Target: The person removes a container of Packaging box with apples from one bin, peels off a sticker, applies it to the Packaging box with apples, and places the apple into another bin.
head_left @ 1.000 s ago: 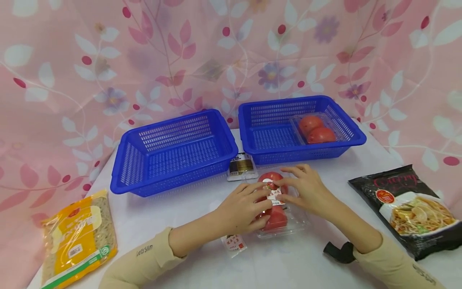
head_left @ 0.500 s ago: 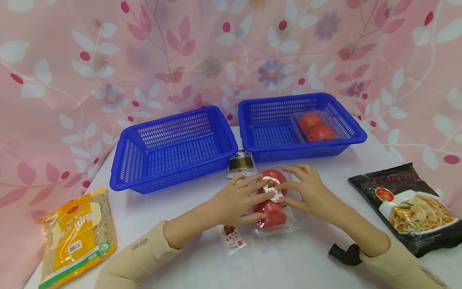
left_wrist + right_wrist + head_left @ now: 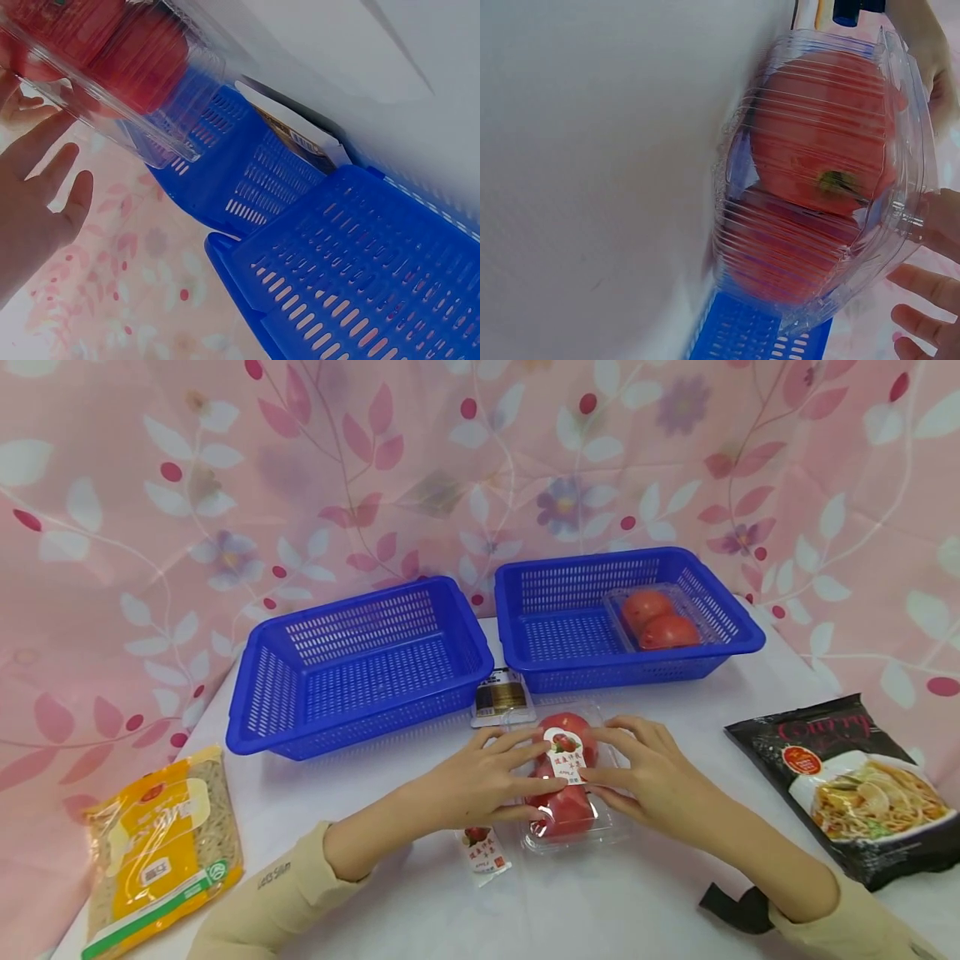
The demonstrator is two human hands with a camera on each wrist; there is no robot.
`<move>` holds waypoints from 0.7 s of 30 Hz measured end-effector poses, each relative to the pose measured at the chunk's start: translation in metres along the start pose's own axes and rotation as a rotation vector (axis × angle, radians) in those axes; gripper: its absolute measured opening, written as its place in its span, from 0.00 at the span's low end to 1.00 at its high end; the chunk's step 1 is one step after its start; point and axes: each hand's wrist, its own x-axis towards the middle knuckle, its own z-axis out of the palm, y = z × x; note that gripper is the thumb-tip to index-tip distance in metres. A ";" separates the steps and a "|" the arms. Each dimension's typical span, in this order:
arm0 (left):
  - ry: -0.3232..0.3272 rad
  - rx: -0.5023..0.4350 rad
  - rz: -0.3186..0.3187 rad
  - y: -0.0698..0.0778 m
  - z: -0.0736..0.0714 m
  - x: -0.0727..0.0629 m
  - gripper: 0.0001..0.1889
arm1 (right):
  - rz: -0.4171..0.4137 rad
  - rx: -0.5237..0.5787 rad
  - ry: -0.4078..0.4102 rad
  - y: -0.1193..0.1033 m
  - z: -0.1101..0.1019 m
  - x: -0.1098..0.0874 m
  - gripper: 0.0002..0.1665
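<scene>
Two red tomatoes [image 3: 567, 817] lie inside a clear plastic clamshell box [image 3: 911, 172] on the white tabletop. A white label [image 3: 564, 760] with red print and a fruit picture lies flat across the lid. My left hand [image 3: 480, 783] reaches over the box's left side, fingers spread, fingertips on the lid near the label. From the right, my right hand [image 3: 656, 774] touches the label's right edge with its fingertips. The right wrist view shows a green stem spot on a tomato through the ribbed wall. Below my left hand, a second label [image 3: 483, 854] rests on the table.
Two blue baskets [image 3: 360, 727] stand behind; the right basket [image 3: 622, 678] contains another boxed pair of tomatoes [image 3: 660, 620]. A small flat packet [image 3: 501, 700] lies between them. A yellow bag [image 3: 161, 852] is at left, a black noodle bag [image 3: 847, 785] and black strap [image 3: 738, 908] at right.
The label on the box now lies flatter and more visible. My left hand has drawn back slightly to the left; my right fingertips stay at the label's right side.
</scene>
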 end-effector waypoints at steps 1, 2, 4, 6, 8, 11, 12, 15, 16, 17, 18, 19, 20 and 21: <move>0.000 -0.003 -0.006 0.001 -0.001 0.000 0.24 | 0.000 -0.003 -0.006 -0.001 -0.001 0.000 0.18; -0.001 -0.007 -0.013 0.001 -0.001 0.000 0.24 | 0.001 -0.005 -0.013 -0.001 -0.001 -0.001 0.13; -0.001 -0.006 -0.027 0.002 -0.002 -0.001 0.24 | 0.000 -0.008 -0.022 -0.002 -0.001 -0.001 0.11; -0.006 -0.006 -0.039 0.003 -0.004 -0.001 0.24 | -0.006 -0.007 -0.025 -0.003 -0.002 0.000 0.17; -0.015 -0.015 -0.052 0.004 -0.004 -0.001 0.24 | -0.016 -0.003 -0.025 -0.004 -0.002 0.001 0.19; -0.028 -0.028 -0.065 0.005 -0.006 0.000 0.25 | -0.019 0.001 -0.029 -0.005 -0.002 0.002 0.20; -0.031 -0.034 -0.067 0.005 -0.007 0.000 0.26 | -0.017 -0.001 -0.032 -0.005 -0.002 0.002 0.20; -0.037 -0.045 -0.070 0.005 -0.008 0.000 0.26 | -0.007 -0.010 -0.051 -0.005 -0.003 0.001 0.20; -0.037 -0.052 -0.074 0.005 -0.008 0.000 0.25 | -0.002 -0.011 -0.056 -0.006 -0.003 0.001 0.20; -0.037 -0.056 -0.078 0.004 -0.007 0.000 0.25 | 0.004 -0.009 -0.059 -0.006 -0.003 0.001 0.20; -0.037 -0.062 -0.083 0.004 -0.007 0.000 0.25 | 0.009 -0.006 -0.057 -0.006 -0.002 0.001 0.19; -0.035 -0.070 -0.088 0.003 -0.006 0.000 0.25 | 0.013 -0.001 -0.052 -0.006 -0.002 0.001 0.19; -0.036 -0.080 -0.096 0.003 -0.006 -0.001 0.24 | 0.016 0.003 -0.044 -0.006 -0.001 0.001 0.19; -0.038 -0.095 -0.105 0.003 -0.005 -0.001 0.24 | 0.020 0.008 -0.036 -0.006 -0.001 0.001 0.18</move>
